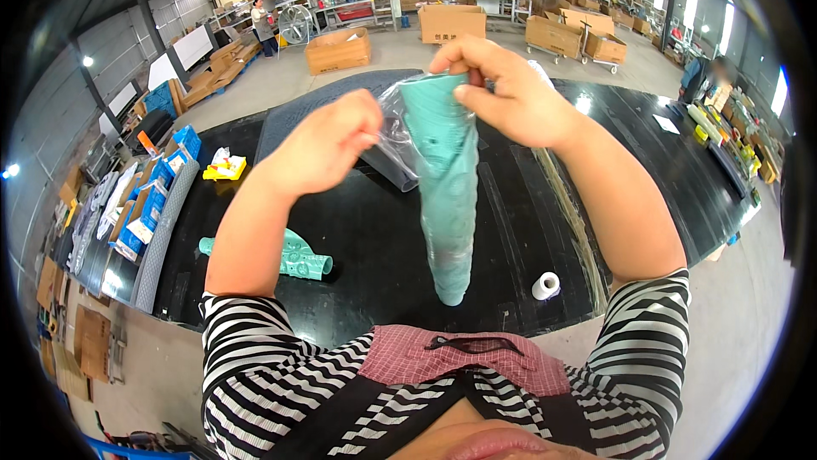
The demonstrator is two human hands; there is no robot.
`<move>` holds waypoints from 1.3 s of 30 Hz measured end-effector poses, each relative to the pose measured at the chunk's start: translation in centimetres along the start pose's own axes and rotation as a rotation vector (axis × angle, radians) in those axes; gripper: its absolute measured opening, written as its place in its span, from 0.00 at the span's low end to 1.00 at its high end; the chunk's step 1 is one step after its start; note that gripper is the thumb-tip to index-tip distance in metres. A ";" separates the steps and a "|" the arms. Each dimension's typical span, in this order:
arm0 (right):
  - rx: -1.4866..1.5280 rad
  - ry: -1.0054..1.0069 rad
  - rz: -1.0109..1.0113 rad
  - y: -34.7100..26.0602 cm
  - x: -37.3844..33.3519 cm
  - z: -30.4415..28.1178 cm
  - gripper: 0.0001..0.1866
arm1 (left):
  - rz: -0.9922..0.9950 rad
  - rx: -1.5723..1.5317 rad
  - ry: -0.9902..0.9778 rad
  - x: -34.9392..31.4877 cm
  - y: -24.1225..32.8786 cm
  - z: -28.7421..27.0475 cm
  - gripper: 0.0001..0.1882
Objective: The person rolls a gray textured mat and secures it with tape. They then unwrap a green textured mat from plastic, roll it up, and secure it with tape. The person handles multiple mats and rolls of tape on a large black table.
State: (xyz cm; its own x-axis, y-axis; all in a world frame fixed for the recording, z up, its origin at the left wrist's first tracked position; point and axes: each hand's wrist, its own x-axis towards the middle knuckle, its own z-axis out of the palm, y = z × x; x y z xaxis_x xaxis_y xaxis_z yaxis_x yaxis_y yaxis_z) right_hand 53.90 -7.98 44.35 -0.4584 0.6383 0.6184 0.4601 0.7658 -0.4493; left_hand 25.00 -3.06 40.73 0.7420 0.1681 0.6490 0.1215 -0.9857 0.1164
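A rolled teal mat (444, 179) hangs upright in front of me, in a clear plastic bag (396, 130). My right hand (502, 90) grips the roll's upper end between thumb and fingers. To its left, my left hand (328, 141) is closed on the edge of the bag, which stretches out from the roll toward it. A second teal mat (299, 256), loosely rolled, lies on the black table (366, 290), partly hidden behind my left forearm.
A small white roll (545, 285) stands near the table's front edge. A dark rolled sheet (387, 169) lies behind the bag. Blue-and-white boxes (149, 209) line the left side, near a yellow package (225, 165). Cardboard boxes (453, 24) and two other people are farther off.
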 end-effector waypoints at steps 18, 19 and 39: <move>-0.109 -0.191 -0.558 -4.5 -2.1 -0.4 0.18 | -0.126 -1.041 -0.191 3.3 0.2 15.4 0.22; -0.047 -0.201 -0.543 -4.0 -2.3 -0.7 0.17 | -0.227 -1.048 -0.233 1.8 -0.4 17.3 0.20; 0.614 -0.005 -0.178 4.5 -11.1 -6.5 0.11 | -0.684 -0.542 0.501 -1.3 -6.7 24.8 0.20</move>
State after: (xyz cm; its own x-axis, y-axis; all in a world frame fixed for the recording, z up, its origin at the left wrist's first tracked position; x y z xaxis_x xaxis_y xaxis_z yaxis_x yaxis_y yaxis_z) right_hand 66.03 -12.07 39.68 -0.4919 0.4967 0.7151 -0.1424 0.7644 -0.6289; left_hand 39.57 3.09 20.48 0.2468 0.8038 0.5414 0.0090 -0.5605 0.8281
